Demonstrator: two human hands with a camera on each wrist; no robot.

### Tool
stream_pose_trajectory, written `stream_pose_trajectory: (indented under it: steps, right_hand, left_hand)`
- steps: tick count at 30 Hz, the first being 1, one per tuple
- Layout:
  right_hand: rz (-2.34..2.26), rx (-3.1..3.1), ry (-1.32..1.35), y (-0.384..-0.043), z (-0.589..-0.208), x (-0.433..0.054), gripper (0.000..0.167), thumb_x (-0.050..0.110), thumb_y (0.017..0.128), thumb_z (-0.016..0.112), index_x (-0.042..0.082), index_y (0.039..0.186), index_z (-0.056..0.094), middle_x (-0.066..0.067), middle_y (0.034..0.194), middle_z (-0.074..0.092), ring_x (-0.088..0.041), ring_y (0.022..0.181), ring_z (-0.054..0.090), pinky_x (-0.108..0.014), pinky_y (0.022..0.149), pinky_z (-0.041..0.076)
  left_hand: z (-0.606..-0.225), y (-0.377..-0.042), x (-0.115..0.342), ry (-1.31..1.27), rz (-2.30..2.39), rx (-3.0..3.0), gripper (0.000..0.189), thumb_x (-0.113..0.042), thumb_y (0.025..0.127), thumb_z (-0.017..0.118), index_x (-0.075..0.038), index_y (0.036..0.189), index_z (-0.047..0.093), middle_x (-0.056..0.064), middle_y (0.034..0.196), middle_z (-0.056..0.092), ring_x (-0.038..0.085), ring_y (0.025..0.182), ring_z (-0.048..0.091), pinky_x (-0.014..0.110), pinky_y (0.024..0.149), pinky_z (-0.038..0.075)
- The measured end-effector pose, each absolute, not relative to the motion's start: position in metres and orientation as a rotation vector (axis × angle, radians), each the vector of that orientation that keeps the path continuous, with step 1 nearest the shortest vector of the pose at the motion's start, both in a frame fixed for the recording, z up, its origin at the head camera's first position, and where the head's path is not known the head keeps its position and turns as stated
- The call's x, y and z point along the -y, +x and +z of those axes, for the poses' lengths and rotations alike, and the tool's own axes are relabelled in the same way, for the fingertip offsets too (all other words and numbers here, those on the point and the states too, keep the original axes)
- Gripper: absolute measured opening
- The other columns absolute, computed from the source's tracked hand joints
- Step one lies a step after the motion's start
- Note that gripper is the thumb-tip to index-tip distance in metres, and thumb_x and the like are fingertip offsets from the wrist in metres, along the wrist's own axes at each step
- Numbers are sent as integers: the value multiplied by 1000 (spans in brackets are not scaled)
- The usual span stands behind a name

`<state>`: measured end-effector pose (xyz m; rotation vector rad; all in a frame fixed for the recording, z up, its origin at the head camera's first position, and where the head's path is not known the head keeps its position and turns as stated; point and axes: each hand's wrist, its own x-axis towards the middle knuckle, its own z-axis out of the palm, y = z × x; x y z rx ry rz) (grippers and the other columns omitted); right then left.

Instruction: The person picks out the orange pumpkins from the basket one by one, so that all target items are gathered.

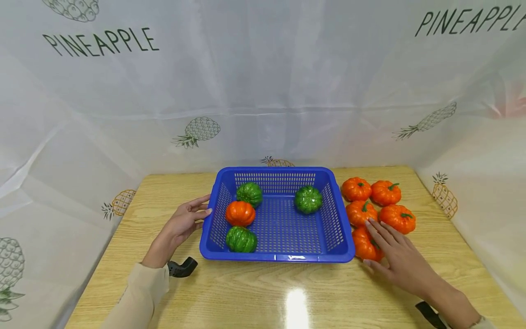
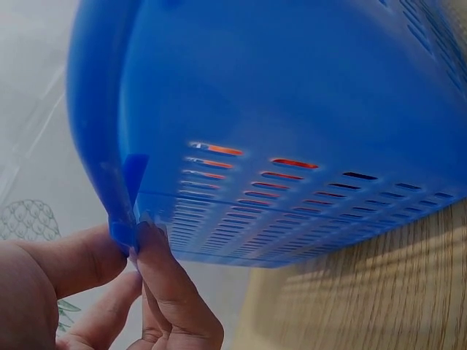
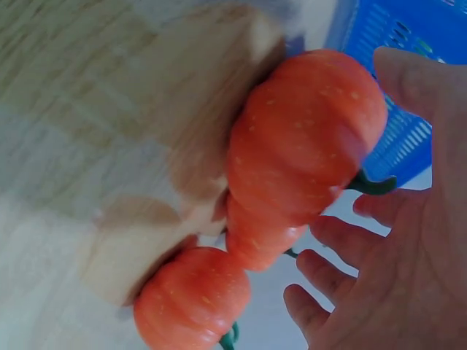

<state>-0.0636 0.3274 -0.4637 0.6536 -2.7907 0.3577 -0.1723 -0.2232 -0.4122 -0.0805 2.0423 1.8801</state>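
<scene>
A blue plastic basket sits on the table, and my left hand pinches its left rim between thumb and fingers. Inside, along the left wall, an orange pumpkin lies between two green pumpkins. Another green pumpkin is toward the back right of the basket. My right hand, its fingers spread and relaxed, is over the nearest orange pumpkin outside the basket. In the right wrist view that pumpkin lies beside the thumb and fingers, not enclosed by them; contact is unclear.
More orange pumpkins are clustered along the basket's right side, some touching. The wooden table ends at a white sheet printed with pineapples, which hangs behind and at both sides.
</scene>
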Motion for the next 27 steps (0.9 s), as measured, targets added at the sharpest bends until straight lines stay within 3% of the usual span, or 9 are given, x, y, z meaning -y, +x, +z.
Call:
stream_pose_trajectory:
  steps: [5, 12, 16, 27]
  right_hand:
    - [355, 2768, 650, -67, -448, -325, 90, 45, 93, 80, 6, 164, 39, -26, 161, 43, -55, 137, 44, -70, 118, 30]
    - [374, 2665, 719, -79, -405, -310, 82, 41, 96, 77, 8, 163, 42, -21, 161, 44, -51, 137, 45, -63, 123, 28]
    - [355, 2665, 759, -87, -380, -289, 78, 39, 98, 76, 10, 162, 43, -20, 160, 46, -49, 139, 45, -67, 116, 34]
    - [225, 2707, 1005, -118, -350, -218, 71, 43, 103, 68, 6, 160, 46, -18, 162, 46, -42, 145, 46, -65, 116, 37]
  left_hand:
    - [-412, -172, 224, -81, 1878, -2046, 61, -6, 109, 57, -2, 165, 33, 12, 132, 55, 8, 92, 68, 24, 80, 58]
    - [-411, -171, 224, -96, 1868, -2056, 61, -7, 109, 57, -3, 166, 33, 12, 133, 54, 8, 91, 67, 24, 80, 57]
    - [-411, -170, 224, -103, 1867, -2058, 61, -6, 109, 57, -3, 165, 34, 13, 134, 54, 8, 91, 67, 23, 80, 57]
    - [-413, -171, 221, -95, 1882, -2054, 61, -5, 109, 56, -3, 165, 34, 16, 136, 54, 9, 92, 68, 23, 80, 58]
